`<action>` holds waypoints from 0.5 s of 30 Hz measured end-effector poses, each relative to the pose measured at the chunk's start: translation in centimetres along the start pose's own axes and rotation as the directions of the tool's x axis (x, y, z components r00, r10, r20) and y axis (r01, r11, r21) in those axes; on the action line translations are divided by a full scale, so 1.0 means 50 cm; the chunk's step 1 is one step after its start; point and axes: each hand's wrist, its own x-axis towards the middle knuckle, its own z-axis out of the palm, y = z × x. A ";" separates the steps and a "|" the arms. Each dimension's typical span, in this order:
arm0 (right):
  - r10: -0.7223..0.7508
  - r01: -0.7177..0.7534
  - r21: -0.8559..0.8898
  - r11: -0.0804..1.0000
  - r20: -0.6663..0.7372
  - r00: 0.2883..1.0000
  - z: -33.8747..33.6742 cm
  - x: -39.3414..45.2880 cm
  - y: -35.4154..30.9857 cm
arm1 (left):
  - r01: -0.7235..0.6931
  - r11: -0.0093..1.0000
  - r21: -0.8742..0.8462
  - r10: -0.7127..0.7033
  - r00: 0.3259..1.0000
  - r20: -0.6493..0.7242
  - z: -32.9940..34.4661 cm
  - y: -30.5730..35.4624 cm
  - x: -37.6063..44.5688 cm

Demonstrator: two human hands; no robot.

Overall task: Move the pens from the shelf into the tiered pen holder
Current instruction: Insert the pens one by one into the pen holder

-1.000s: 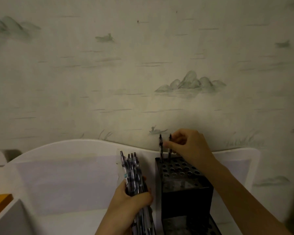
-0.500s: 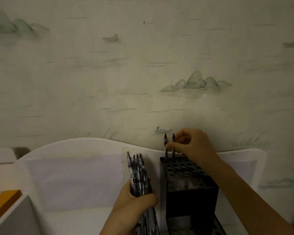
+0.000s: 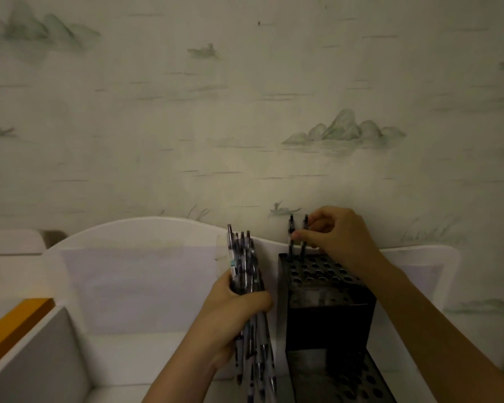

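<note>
A black tiered pen holder with rows of round holes stands on the white shelf, right of centre. Two pens stand upright in its back left holes: one at the corner and a second beside it. My right hand pinches the second pen near its top, above the upper tier. My left hand grips a bundle of several dark pens just left of the holder, their clicker ends pointing up. The holder's lower tier shows at the bottom edge.
A white curved back panel rises behind the shelf against pale wallpaper with painted hills. An orange-edged board and a grey-white panel sit at the lower left.
The view has shifted slightly, so the holder and hands sit a little further right. My right hand stays pinched on the second pen at the back row. The bundle in my left hand remains held.
</note>
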 end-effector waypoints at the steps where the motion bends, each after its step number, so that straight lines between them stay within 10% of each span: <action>1: -0.004 0.004 -0.005 1.000 0.003 1.000 -0.002 -0.002 -0.002 | -0.004 1.000 0.000 0.004 1.000 -0.001 0.000 0.002 -0.001; 15: -0.033 0.033 -0.025 0.999 0.031 0.999 -0.010 -0.018 0.008 | -0.046 0.997 0.055 0.046 0.999 -0.015 0.008 0.011 -0.014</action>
